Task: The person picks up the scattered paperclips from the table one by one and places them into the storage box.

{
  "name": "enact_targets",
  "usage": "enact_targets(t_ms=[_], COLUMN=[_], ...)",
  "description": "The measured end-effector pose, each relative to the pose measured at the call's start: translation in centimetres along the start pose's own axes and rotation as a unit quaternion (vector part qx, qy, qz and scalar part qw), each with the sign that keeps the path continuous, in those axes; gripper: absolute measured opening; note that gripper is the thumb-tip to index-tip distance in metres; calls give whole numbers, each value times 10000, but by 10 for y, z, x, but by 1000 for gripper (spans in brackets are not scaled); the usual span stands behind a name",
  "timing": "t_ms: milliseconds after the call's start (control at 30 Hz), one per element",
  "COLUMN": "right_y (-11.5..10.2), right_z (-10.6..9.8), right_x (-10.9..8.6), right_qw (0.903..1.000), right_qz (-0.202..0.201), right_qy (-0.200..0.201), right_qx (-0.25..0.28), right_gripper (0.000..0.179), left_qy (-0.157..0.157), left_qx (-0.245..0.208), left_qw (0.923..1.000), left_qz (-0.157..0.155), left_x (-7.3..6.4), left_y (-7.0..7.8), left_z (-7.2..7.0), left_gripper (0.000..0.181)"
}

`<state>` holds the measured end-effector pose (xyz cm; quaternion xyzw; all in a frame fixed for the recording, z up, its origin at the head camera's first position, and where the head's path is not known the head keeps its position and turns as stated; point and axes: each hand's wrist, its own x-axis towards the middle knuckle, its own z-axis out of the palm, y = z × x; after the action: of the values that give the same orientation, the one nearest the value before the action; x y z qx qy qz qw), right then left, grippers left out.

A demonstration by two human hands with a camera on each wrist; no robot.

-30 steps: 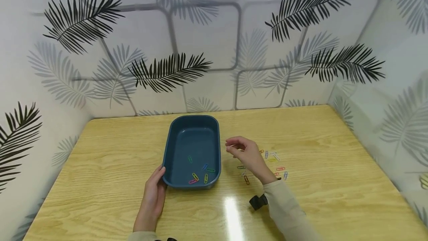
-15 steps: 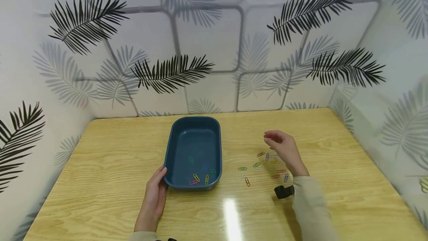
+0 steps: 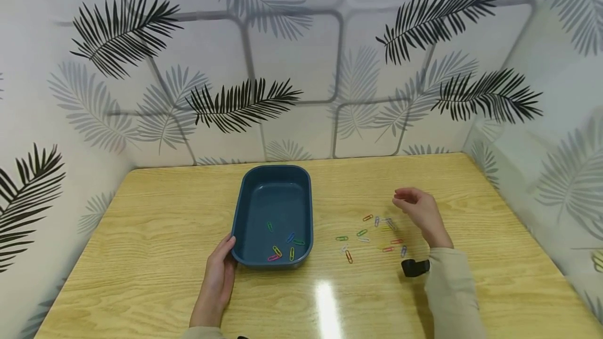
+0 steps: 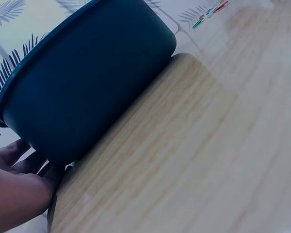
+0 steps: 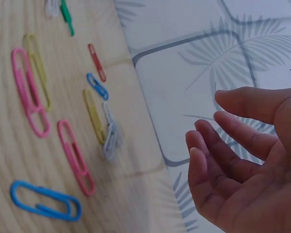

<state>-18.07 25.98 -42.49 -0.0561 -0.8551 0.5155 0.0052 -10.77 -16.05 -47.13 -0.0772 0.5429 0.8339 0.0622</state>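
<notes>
A dark blue rectangular tray [image 3: 275, 203] with rounded corners stands on the table, several coloured paper clips [image 3: 277, 251] lying at its near end. My left hand [image 3: 218, 276] holds its near left corner, thumb at the rim; in the left wrist view the fingers [image 4: 19, 162] meet the outer wall low down. Above and right of the loose paper clips [image 3: 362, 233] hovers my right hand [image 3: 421, 213]. Its fingers are loosely bent, and the right wrist view shows a gap between thumb and forefinger with nothing in it. Pink [image 5: 75, 158] and blue paper clips [image 5: 46, 200] lie nearest below.
The wooden table [image 3: 155, 234] backs onto a patterned wall [image 3: 292, 119] with leaf prints. A black wrist camera [image 3: 415, 267] hangs from the right wrist, low over the tabletop. Several loose clips lie spread to the tray's right, some overlapping.
My right hand has moved right, from beside the tray to past the loose paper clips, uncovering several of them. The left hand and tray stay in place.
</notes>
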Motion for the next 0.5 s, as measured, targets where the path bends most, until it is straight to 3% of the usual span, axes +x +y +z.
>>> enact_targets(t_ms=[233, 500], right_y=[12, 16], right_z=[3, 4], right_x=[3, 2], right_qw=[9968, 9901], right_qz=[371, 454], right_qy=[-441, -697], right_qx=[-556, -1129], right_gripper=[43, 44], left_qy=[14, 3], left_qx=[-8, 0], left_qw=[10000, 10000], left_qz=[-2, -10], left_x=[0, 0], left_y=[0, 0], left_z=[0, 0], left_gripper=[57, 57])
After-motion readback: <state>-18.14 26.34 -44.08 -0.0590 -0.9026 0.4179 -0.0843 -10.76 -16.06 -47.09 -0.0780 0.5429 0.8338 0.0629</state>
